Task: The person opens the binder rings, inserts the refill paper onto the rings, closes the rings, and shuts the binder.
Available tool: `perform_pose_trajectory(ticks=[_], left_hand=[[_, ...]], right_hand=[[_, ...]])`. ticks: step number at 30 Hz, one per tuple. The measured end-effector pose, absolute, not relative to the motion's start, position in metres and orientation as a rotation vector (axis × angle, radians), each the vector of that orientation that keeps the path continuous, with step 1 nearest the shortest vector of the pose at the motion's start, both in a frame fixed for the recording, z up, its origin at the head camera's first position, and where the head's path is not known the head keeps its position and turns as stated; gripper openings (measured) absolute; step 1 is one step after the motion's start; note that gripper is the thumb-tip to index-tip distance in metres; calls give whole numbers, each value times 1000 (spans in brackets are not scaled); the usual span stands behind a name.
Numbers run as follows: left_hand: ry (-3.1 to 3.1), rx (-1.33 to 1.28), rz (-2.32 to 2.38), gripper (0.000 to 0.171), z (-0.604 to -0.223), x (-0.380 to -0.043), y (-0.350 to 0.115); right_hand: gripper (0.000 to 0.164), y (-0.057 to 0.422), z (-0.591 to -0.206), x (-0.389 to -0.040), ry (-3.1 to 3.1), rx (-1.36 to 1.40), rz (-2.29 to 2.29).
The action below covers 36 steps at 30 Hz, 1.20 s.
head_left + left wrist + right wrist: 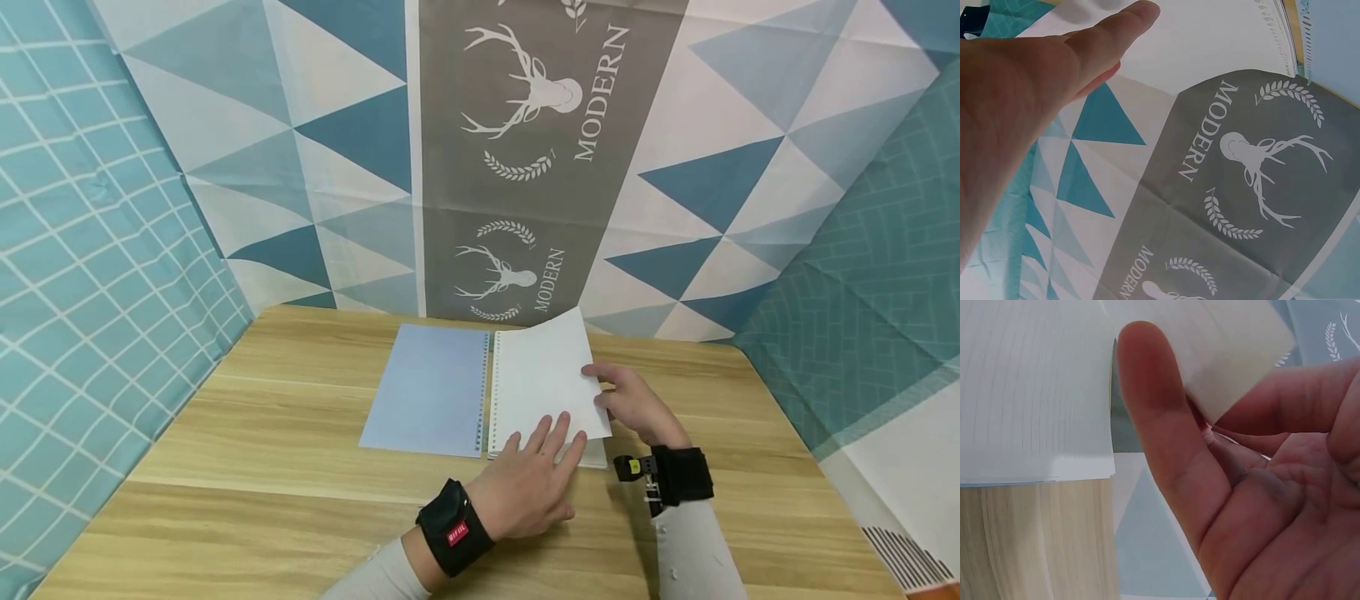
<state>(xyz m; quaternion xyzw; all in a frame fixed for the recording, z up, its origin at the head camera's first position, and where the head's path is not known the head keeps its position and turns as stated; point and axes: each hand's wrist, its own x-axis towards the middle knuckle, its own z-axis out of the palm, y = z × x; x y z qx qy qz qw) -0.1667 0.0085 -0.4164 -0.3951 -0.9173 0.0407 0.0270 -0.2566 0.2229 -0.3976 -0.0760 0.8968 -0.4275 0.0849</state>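
Observation:
A spiral notebook lies open on the table, its pale blue cover (429, 392) on the left and its white pages on the right. My right hand (637, 404) holds the right edge of the top page (542, 375), thumb and fingers around it. That page bows upward at its far corner, and lined paper (1035, 394) shows beneath it in the right wrist view. My left hand (528, 492) lies with fingers spread and straight over the near edge of the page. In the left wrist view, a finger (1113, 40) of this hand stretches over the white paper.
The wooden table (285, 417) reaches out on both sides of the notebook. Behind its far edge hangs a patterned cloth (360, 167) with triangles and deer heads. A blue gridded cloth (97, 275) borders the left side, a green one (847, 275) the right.

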Motion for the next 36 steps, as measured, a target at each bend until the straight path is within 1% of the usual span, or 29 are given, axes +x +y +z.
perform_pose_trajectory(ticks=[10, 16, 20, 25, 29, 32, 36], left_hand=[[-2881, -1211, 138, 85, -418, -166, 8], [-3025, -1139, 148, 82, -422, -167, 7], [-3076, -1102, 141, 78, -426, -168, 7], [-3064, -1106, 170, 76, -429, -168, 7], [-3059, -1098, 197, 75, -430, -166, 8], [-3068, -1089, 251, 74, -430, -164, 10], [-3075, -1096, 310, 75, -430, -162, 12]], right_hand=[[51, 225, -406, -261, 2636, -214, -1293], [52, 226, -414, -262, 2638, -171, -1226], [48, 226, -416, -261, 2602, -157, -1190], [44, 224, -411, -259, 2652, -160, -1010], [50, 219, -408, -257, 2750, -172, -838], [56, 213, -409, -256, 2805, -240, -751], [60, 201, -414, -256, 2787, -388, -701]])
